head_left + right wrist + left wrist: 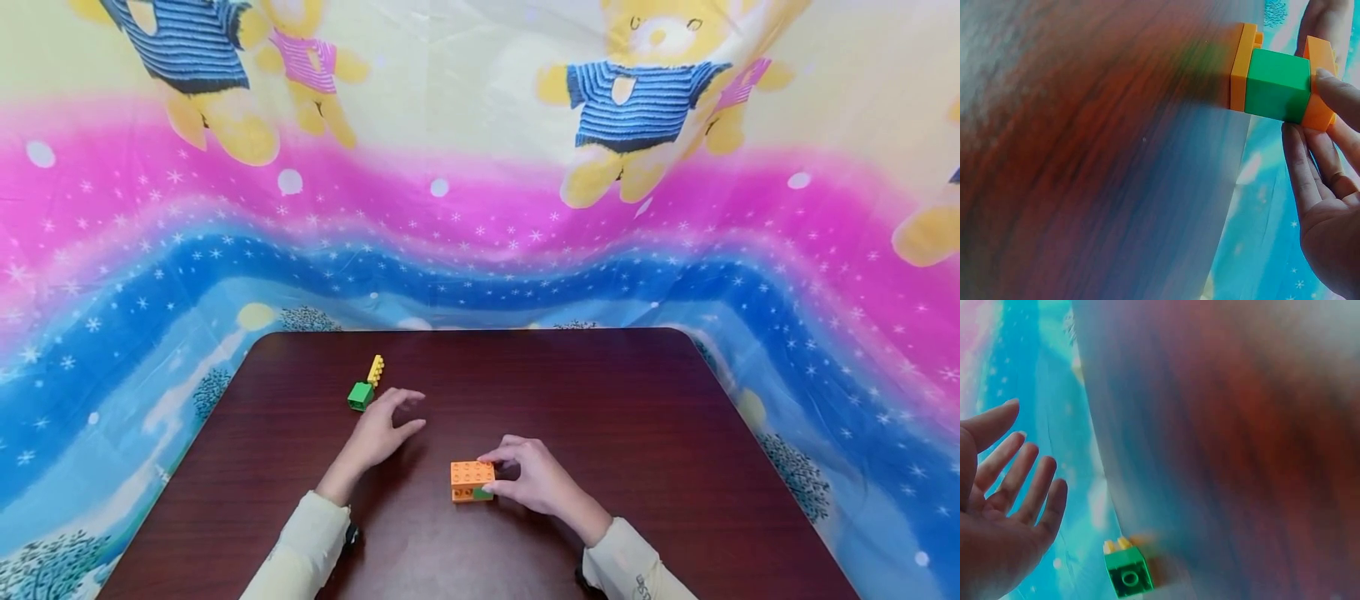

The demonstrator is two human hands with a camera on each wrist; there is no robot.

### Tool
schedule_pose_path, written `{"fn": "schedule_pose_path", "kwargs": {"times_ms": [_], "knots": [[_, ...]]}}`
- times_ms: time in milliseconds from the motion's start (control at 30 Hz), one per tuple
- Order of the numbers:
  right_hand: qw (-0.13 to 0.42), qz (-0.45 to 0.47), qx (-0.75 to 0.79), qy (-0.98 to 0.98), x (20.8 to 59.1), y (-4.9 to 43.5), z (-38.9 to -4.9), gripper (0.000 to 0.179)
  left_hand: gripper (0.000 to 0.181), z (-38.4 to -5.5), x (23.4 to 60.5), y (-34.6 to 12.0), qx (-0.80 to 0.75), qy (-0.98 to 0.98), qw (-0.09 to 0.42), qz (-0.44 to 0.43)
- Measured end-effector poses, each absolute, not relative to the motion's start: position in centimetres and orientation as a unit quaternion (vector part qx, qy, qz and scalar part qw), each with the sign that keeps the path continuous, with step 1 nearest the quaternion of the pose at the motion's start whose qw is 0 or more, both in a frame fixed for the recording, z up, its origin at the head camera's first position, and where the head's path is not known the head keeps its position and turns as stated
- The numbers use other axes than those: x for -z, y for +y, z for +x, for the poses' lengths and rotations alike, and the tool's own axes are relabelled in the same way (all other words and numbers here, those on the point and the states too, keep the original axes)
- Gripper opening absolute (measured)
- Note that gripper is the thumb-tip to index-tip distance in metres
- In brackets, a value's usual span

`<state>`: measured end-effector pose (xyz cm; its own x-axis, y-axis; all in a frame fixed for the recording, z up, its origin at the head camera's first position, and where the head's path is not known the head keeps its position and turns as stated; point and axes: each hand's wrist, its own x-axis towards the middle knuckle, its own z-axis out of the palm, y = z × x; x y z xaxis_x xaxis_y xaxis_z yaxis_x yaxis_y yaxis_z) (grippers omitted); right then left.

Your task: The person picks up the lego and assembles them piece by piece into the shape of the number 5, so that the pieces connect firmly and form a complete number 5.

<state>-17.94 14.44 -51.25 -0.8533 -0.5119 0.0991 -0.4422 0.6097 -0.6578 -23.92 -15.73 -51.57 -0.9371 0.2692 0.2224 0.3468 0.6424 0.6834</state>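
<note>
Green block (360, 396), yellow piece (377, 371): just beside left hand (378, 431) (empty, fingers relaxed). Brick stack (471, 482): pinched by right hand (534, 477) at upper orange brick (468, 472). Risk: pressing its ungripped end, where no support shows, could pry it loose.

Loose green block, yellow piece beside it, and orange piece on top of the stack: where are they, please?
Loose green block (1129, 573), left wrist view: on its open, hollow side.
Yellow piece (375, 372), head view: midway along its length.
Orange top piece (468, 473), head view: on its studded face.
</note>
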Motion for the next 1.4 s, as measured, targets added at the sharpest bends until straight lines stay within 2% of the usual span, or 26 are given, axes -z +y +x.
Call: {"fn": "schedule_pose_path", "kwargs": {"times_ms": [233,600,733,933,1100,1233,1400], "knots": [[0.053,-0.262,0.359,0.894,51.3,14.4,-17.9,0.04,0.047,-25.7,51.2,-17.6,0.418,-0.896,0.105,-0.109],[0.056,-0.26,0.361,0.894,51.3,14.3,-18.0,0.04,0.056,-27.0,51.5,-20.0,0.45,-0.885,0.116,0.03],[0.054,-0.261,0.365,0.892,51.3,14.3,-18.0,0.04,0.06,-27.2,52.0,-20.5,0.464,-0.877,0.105,0.067],[0.058,-0.258,0.369,0.891,51.6,14.4,-17.9,0.04,0.07,-27.5,53.2,-21.3,0.488,-0.867,0.066,0.079],[0.058,-0.26,0.374,0.888,51.7,14.5,-18.0,0.04,0.062,-27.9,53.8,-21.8,0.503,-0.858,0.039,0.094],[0.057,-0.263,0.377,0.886,51.7,14.5,-18.0,0.039,0.052,-28.2,54.0,-22.0,0.491,-0.865,0.035,0.098],[0.055,-0.265,0.385,0.883,51.7,14.5,-17.9,0.039,0.05,-28.2,54.0,-21.9,0.485,-0.868,0.031,0.101]]}}
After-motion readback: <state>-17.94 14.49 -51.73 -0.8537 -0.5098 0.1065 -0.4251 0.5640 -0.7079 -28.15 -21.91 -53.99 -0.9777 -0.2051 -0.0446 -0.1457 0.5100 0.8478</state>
